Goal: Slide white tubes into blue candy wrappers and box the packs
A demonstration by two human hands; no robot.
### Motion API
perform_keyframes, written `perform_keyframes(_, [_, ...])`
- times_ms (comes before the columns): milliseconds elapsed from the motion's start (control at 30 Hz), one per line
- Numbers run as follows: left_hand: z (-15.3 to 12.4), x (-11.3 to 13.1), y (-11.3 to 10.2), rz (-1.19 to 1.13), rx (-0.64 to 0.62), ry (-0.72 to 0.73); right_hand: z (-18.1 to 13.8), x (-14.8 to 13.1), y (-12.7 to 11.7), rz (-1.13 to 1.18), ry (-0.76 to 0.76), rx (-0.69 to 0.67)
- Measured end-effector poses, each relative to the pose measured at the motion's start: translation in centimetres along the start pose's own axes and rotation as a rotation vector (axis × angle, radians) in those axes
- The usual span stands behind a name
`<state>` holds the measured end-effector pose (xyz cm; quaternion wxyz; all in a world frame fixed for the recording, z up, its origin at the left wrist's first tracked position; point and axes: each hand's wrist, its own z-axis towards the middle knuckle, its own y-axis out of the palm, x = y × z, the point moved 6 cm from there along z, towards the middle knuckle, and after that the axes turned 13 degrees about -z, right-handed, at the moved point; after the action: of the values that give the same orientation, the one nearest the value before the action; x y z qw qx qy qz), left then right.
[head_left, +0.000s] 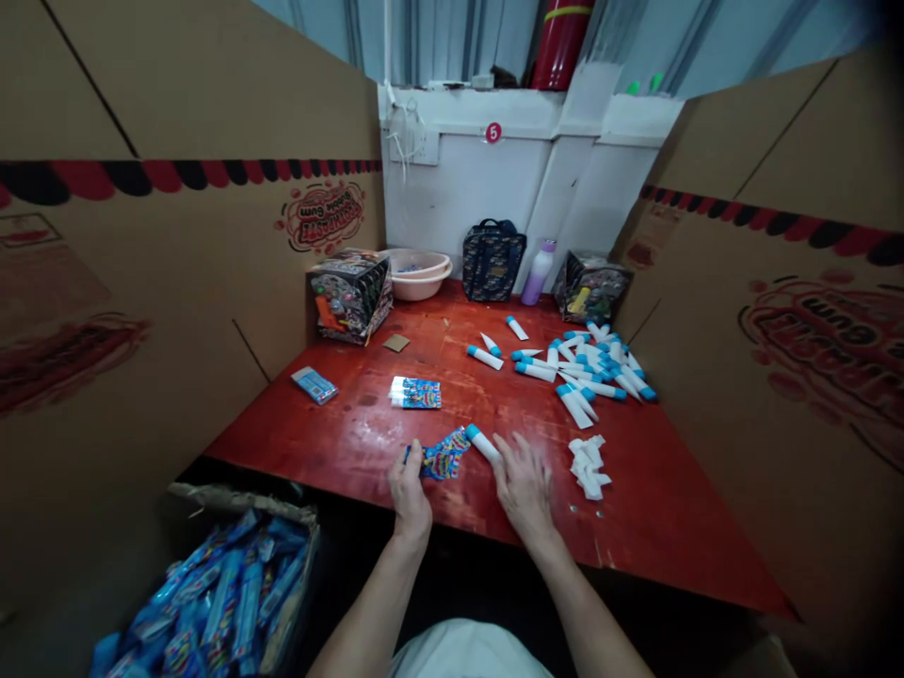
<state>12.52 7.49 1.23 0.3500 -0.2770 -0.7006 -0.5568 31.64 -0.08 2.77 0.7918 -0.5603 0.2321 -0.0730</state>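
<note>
Near the table's front edge, my left hand (411, 492) pinches a blue printed wrapper (443, 458) between thumb and fingers. My right hand (524, 482) has its thumb and index finger at the lower end of a white tube with a blue cap (483, 443); its other fingers are stretched out. That tube's capped end meets the right edge of the wrapper. A small stack of flat printed wrappers (416, 393) lies just beyond. Further right is a loose pile of white tubes with blue caps (583, 363), with a few scattered ones to its left.
Crumpled white pieces (588, 467) lie right of my right hand. A blue packet (314, 385) rests at the left. Below the table's left edge stands a box of filled blue packets (218, 593). Basins (416, 282), a bag (492, 261) and a bottle (539, 273) line the back; cardboard walls flank the table.
</note>
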Motion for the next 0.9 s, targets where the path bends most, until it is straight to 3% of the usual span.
perform_keyframes(167, [-1.0, 1.6, -0.4, 0.115, -0.035, 0.099, -1.5, -4.4, -2.0, 0.408, -0.189, 0.045])
perform_keyframes(367, [-2.2, 0.9, 0.6, 0.125, -0.097, 0.06, -1.9, -5.3, -1.8, 0.716, -0.125, 0.081])
perform_keyframes(567, [-2.0, -0.8, 0.9, -0.137, -0.074, -0.163, -2.5, -5.4, -3.6, 0.781, -0.184, 0.105])
perform_keyframes(733, [-2.2, -2.2, 2.0, -0.445, -0.055, -0.508, -2.4, -5.0, -1.6, 0.825, -0.155, 0.044])
perform_keyframes(900, [-2.0, -2.6, 2.0, -0.541, 0.051, -0.579, -2.7, -5.0, 0.1, 0.818, -0.192, 0.035])
